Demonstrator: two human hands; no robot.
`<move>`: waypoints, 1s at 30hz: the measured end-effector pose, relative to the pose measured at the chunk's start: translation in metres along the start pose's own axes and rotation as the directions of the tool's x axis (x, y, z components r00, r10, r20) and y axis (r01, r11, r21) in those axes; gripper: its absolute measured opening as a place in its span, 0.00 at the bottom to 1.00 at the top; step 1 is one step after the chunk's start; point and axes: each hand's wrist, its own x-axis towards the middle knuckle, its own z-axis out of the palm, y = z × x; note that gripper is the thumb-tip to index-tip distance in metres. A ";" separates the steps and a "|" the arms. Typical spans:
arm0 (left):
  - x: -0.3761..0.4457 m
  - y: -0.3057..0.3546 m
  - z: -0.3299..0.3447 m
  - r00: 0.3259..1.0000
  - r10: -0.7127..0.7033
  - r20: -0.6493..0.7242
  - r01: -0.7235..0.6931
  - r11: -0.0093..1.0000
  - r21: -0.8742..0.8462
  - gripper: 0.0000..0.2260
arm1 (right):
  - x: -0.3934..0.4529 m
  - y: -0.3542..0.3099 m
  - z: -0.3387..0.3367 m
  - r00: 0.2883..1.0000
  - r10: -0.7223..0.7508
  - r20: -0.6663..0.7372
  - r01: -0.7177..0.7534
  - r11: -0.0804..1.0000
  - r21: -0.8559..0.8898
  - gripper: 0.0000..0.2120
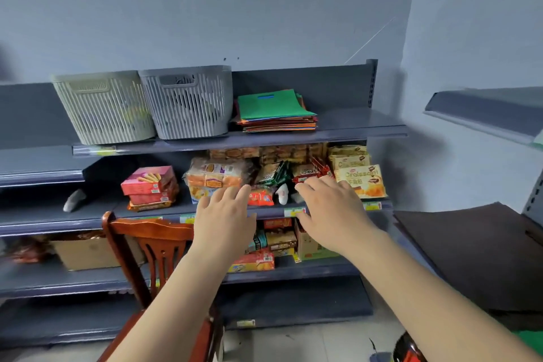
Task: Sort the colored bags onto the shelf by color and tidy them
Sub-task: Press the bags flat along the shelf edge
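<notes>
Bags: one stack of flat colored bags (274, 112), green one on top, orange and red edges showing below; count within the stack cannot be told.
Bags, place: right part of the top shelf (346, 123), just beside the grey basket.
Hands: two, both raised in front of the middle shelf (164, 209), well below the stack, holding nothing.
Left hand (224, 216): palm down, fingers straight and slightly spread, reaching toward the shelf edge.
Right hand (330, 209): palm down, fingers straight, loosely together, over the snack packets.
Baskets: two slatted ones on the top shelf, a cream basket (104, 107) at left touching a grey basket (188, 101).
Pink boxes (150, 188): about three, stacked, middle shelf left.
Croissant packs (357, 176): three, standing at the right end.
Chair (152, 247): one, wooden, backrest in front of the lower shelves.
</notes>
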 end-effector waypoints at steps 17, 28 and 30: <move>0.232 -0.078 0.091 0.999 0.023 -0.041 -0.025 0.999 -0.039 0.22 | 0.247 0.051 0.077 0.999 0.039 -0.011 -0.039 0.999 0.026 0.21; 0.332 -0.090 0.129 0.992 0.013 -0.129 -0.031 0.991 -0.132 0.19 | 0.360 0.102 0.106 0.995 -0.001 -0.095 0.013 0.991 0.134 0.21; 0.348 -0.091 0.133 0.991 -0.008 -0.132 -0.012 0.988 -0.152 0.20 | 0.381 0.112 0.111 0.995 -0.026 -0.095 0.040 0.988 0.149 0.21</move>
